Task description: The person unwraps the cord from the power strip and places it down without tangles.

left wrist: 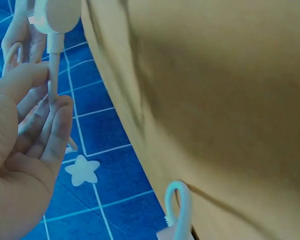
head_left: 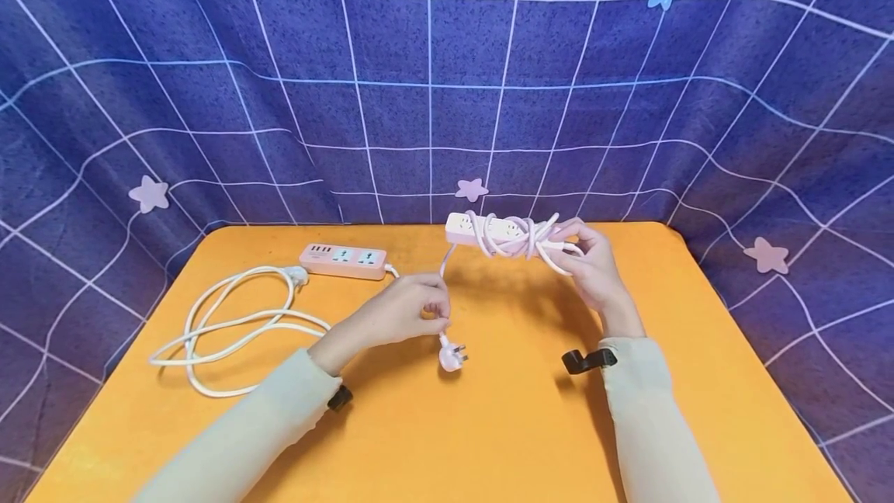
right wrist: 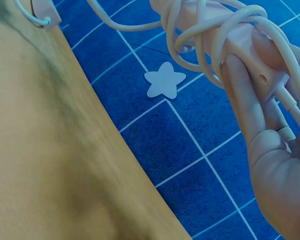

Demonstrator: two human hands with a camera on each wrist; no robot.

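My right hand (head_left: 590, 270) grips one end of a pink power strip (head_left: 457, 230), held above the table with its cord (head_left: 492, 245) wound several times round the body. In the right wrist view, fingers and thumb clasp the end where the cord comes out. My left hand (head_left: 408, 307) pinches the free stretch of that cord between thumb and fingers, just short of the white plug (head_left: 450, 355), whose pins point right. A second pink power strip (head_left: 342, 261) lies on the table beyond my left hand, its white cord (head_left: 209, 324) in loose loops at the left.
The orange table (head_left: 489, 441) runs back to a blue gridded curtain (head_left: 433, 60) with star shapes. The second strip's plug (head_left: 296, 276) rests against its left end. A black wrist mount (head_left: 589, 360) sticks out from my right sleeve.
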